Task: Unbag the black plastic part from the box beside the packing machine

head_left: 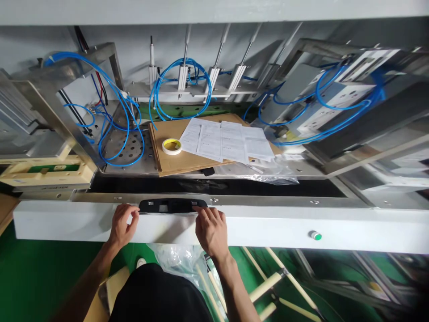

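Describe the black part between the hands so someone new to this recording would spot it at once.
Start at the long white panel running across the picture. At its far edge, between the left hand and the right hand, lies a slim black part with rounded far corners. Unlike the longer black strip behind it, it carries a small shiny piece near each end.

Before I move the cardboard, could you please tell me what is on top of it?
A roll of tape and several printed sheets lie on the cardboard. Parts of the overlapping sheets, and the cardboard beneath them, are covered from view.
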Tool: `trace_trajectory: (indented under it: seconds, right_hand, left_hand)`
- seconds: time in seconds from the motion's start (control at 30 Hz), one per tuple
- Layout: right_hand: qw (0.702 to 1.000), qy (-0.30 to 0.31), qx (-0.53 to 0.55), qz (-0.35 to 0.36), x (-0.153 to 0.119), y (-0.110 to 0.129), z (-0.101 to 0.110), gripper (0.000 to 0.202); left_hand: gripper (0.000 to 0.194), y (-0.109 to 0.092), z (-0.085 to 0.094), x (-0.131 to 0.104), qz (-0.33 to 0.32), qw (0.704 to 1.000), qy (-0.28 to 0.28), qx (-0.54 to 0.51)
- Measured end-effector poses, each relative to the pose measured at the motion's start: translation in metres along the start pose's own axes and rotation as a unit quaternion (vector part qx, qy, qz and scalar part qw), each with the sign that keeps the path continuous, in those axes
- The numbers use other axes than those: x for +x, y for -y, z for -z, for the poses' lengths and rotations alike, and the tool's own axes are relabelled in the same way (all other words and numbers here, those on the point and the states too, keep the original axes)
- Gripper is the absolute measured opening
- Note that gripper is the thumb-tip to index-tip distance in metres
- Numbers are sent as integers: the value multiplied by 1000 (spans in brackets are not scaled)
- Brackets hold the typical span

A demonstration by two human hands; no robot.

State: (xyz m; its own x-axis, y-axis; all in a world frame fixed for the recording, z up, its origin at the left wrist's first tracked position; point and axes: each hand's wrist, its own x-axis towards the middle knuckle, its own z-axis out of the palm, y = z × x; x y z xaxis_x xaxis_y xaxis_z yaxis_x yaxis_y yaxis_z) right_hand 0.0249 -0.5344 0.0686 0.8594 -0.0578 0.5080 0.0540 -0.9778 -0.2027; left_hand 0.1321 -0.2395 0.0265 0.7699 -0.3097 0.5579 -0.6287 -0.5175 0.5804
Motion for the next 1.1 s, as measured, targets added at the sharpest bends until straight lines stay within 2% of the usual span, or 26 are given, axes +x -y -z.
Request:
trace_trajectory:
  seconds: [0.2, 0.33, 0.57, 0.67, 0.73, 0.8, 0.83, 0.9, 1.0, 1.03, 1.1]
  right_hand:
    - [997, 4, -60, -44, 18, 7, -12, 27]
    - [994, -39, -83, -66, 20, 4, -18, 32]
    - [977, -140, -94, -134, 21, -30, -16, 29]
    - [974, -179, -47, -128, 25, -18, -13, 25]
    - [989, -139, 1, -59, 30, 5, -17, 27]
    - [999, -39, 32, 20, 36, 29, -25, 30]
    - [999, 10, 34, 37, 40, 39, -31, 30]
    - [997, 71, 24, 34, 46, 51, -41, 28]
    - [996, 87, 9, 1, 49, 55, -49, 24]
    - [996, 89, 7, -3, 49, 55, -49, 23]
    - [996, 93, 2, -9, 47, 55, -48, 22]
  left_hand:
    - [16, 0, -18, 0, 93, 994, -55, 35]
    - [20, -3, -23, 3, 135, 988, -60, 44]
    - [18, -6, -24, 8, 143, 987, -52, 56]
    - [16, -5, -23, 8, 132, 988, -49, 66]
    - [15, -3, -23, 9, 120, 989, -50, 73]
    - [15, 0, -21, 9, 103, 990, -51, 78]
    - [15, 0, -19, 9, 95, 991, -52, 79]
    - [15, -2, -16, 7, 80, 991, -59, 84]
    - [25, -15, -10, 1, 28, 988, -84, 125]
    - [30, -22, -9, -2, -5, 987, -75, 142]
    - [44, -36, -13, -6, -81, 982, -10, 169]
